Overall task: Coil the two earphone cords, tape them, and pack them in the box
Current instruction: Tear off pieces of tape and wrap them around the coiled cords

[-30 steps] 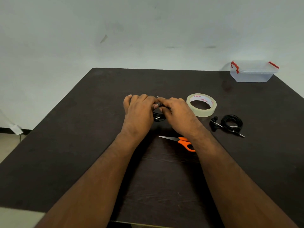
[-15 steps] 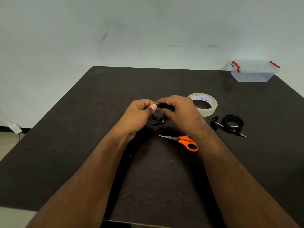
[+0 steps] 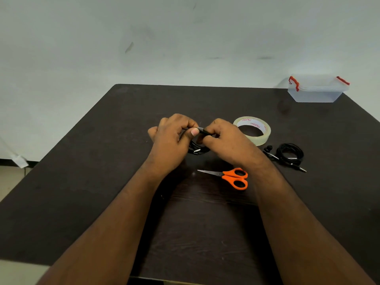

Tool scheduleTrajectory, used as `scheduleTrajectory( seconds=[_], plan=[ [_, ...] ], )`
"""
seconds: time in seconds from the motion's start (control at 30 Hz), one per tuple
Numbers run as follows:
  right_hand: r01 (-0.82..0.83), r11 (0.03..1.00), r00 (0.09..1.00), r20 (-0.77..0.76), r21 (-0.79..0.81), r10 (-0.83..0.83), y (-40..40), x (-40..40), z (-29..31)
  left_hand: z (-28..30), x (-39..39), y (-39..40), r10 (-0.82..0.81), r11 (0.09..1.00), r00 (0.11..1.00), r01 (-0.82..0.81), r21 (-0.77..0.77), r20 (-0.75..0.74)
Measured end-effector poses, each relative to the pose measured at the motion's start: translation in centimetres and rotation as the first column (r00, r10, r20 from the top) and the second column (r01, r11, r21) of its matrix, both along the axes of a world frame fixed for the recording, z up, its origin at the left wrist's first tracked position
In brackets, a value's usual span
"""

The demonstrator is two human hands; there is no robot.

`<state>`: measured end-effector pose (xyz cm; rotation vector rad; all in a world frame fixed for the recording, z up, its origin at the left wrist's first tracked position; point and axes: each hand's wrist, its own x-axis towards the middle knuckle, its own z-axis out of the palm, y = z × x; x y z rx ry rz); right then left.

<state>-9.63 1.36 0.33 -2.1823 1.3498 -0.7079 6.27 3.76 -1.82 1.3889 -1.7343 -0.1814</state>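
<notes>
Grip: both hands meet at the centre of the frame, raised a little above the table, closed on one black earphone cord [image 3: 202, 131].
Left hand: left hand [image 3: 171, 138] has its fingers curled, and its thumb [image 3: 194, 132] presses the cord against them; the thumbnail faces the camera.
Right hand: right hand [image 3: 225, 138] is curled too, pinching the same cord just right of the left thumb; a short pale strip, tape by the look of it, shows between the two grips.
Held cord: the rest of the coil hangs below the hands in black loops, with its metal plug [image 3: 196, 150] lying near the tabletop; whether the loops touch the table I cannot tell.
Second cord: second earphone cord [image 3: 290, 154] lies coiled on the table, right of centre, well apart from the hands, its plug pointing toward the lower right.
Tape roll: clear tape roll [image 3: 252, 130] lies flat just right of the right hand, red lettering on its inner core.
Scissors: orange-handled scissors [image 3: 230, 176] lie closed below the hands, blades pointing left.
Box: translucent box [image 3: 316, 90] with red clasps sits at the upper right of the frame, on the far corner, lid on.
Table: dark table [image 3: 82, 182] fills the lower frame, a pale wall behind it.
</notes>
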Motion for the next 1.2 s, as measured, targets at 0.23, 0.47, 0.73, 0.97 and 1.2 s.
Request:
scheduleTrajectory(
  seconds=[0.23,0.47,0.73,0.97,1.2],
  plan=[
    [0.103,0.989,0.980,0.180,-0.109,-0.082,0.0,0.4,-0.8,-0.2,-0.4,-0.1,-0.024,0.999,0.993,0.029,0.043,-0.112],
    [0.060,0.997,0.942,0.334,-0.043,-0.042,-0.2,0.2,-1.2,0.3,-0.2,0.1,-0.256,0.911,0.827,0.380,0.162,-0.500],
    [0.000,0.954,0.994,0.102,-0.300,0.032,-0.1,0.0,-1.3,0.6,-0.1,0.1,-0.176,0.807,0.654,0.523,0.273,-0.735],
    [-0.022,0.750,0.983,0.122,-0.661,0.136,-0.6,-0.2,-1.9,1.1,0.7,0.1,0.003,0.705,0.538,0.597,0.384,-0.843],
    [-0.072,0.713,0.971,0.114,-0.698,0.210,-0.7,0.0,-2.1,0.7,0.7,-0.2,0.056,0.827,0.594,0.423,0.371,-0.803]
  ],
)
